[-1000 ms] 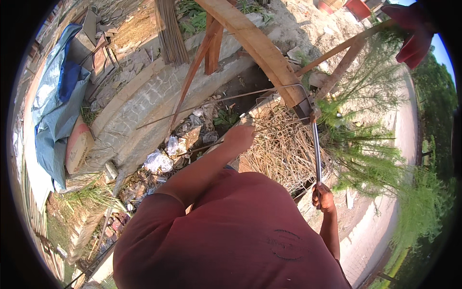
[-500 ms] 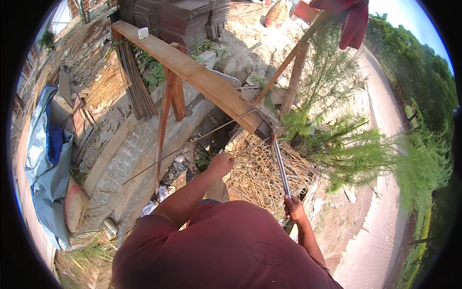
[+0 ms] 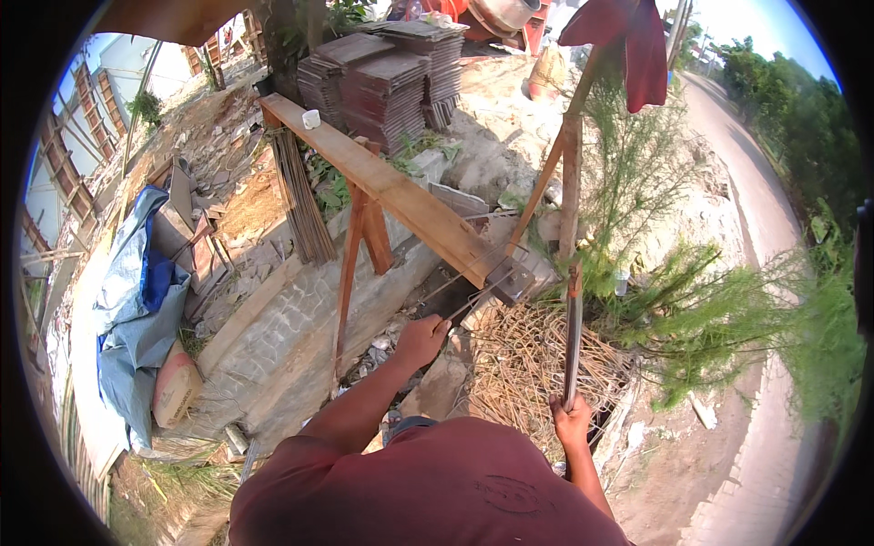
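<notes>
My left hand (image 3: 423, 339) is closed on a thin bent steel rod (image 3: 466, 308), which reaches up to a dark metal bending block (image 3: 512, 280) at the near end of a wooden plank (image 3: 391, 196). My right hand (image 3: 572, 419) is wrapped round the lower end of a long metal bar (image 3: 573, 341). The bar points away from me, its rusty far end to the right of the block and apart from it. Below the block lies a tangled heap of bent steel rods (image 3: 537, 364).
Wooden legs (image 3: 353, 264) prop the plank, which carries a white cup-like thing (image 3: 311, 119). Straight rods (image 3: 299, 196) lean by its far end. Stacked tiles (image 3: 382, 86) stand behind. Left are a blue tarp (image 3: 137, 309) and a sack (image 3: 176, 387); green branches (image 3: 701, 309) spread right.
My view has shifted. The bar has swung from the bending block to its right and points straighter ahead. The long rod stretch left of my left hand no longer shows there.
</notes>
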Demonstrator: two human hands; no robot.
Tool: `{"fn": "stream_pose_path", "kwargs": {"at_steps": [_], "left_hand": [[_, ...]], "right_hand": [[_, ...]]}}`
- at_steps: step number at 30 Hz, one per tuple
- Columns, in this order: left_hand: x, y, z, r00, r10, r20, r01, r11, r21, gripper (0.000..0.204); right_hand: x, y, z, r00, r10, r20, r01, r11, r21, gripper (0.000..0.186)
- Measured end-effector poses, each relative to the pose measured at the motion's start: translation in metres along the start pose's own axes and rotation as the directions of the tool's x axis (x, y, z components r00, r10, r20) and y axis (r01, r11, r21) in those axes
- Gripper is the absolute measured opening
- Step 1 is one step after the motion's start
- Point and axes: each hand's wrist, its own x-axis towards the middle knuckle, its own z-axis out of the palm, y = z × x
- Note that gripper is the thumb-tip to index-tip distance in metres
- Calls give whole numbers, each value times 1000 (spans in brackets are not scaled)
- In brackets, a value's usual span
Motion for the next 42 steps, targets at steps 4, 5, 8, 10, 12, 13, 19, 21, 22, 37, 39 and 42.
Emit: {"fn": "stream_pose_path", "kwargs": {"at_steps": [4,5,8,10,12,13,19,21,22,37,39,42], "left_hand": [[16,18,-34,972,76,-223,-136,954,-269,37],[16,29,-42,986,8,-168,-88,876,-474,38],[13,82,-55,997,4,-77,-64,594,-802,39],[13,120,-65,990,86,-113,-140,460,-877,40],[8,144,-79,967,172,-189,-239,351,-905,41],[6,154,-88,950,211,-231,-295,363,-884,41],[11,181,-120,851,333,-405,-512,360,-780,41],[8,185,-124,848,300,-438,-524,347,-778,40],[7,188,-126,845,283,-453,-530,341,-776,40],[56,-1,-151,834,-541,-108,-55,112,-992,38],[79,-60,-129,815,-580,20,92,94,-991,37],[118,-80,-92,772,-628,96,223,126,-967,35]], "right_hand": [[13,-23,-20,982,163,95,-183,946,268,21],[16,-33,-26,993,102,61,-115,959,257,17],[32,-51,-39,994,-97,-46,107,917,384,14],[45,-36,-32,988,-130,-85,154,878,453,21],[54,-59,-32,997,-33,73,-11,848,530,30],[58,-62,-26,993,-15,116,-57,807,588,33],[84,-67,7,964,-222,148,48,691,721,39],[81,-77,8,948,-241,207,-1,648,762,39],[79,-79,9,943,-241,231,-16,658,753,39],[126,14,-37,997,45,68,-70,895,441,22],[146,26,-35,997,41,63,-62,924,377,21],[173,41,-38,994,43,103,-68,966,250,18]]}}
